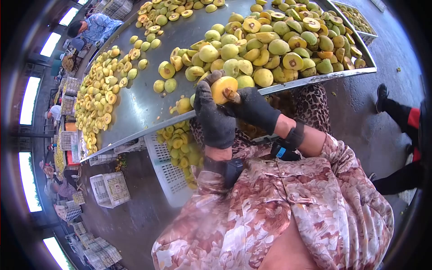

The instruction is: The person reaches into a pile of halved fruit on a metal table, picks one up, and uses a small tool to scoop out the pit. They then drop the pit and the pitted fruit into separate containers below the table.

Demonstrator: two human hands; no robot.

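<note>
By desk's (144,96) near edge, left hand (213,112) fingers cradle peach half (221,86), probably bracing it; right hand (255,108) fingers grip brownish piece (231,95).

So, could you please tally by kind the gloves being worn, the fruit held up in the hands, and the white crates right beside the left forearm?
Dark gloves, on left hand and right hand: 2
Cut stone fruit, held: 1
White crate, with fruit inside: 1
Total: 4
</note>
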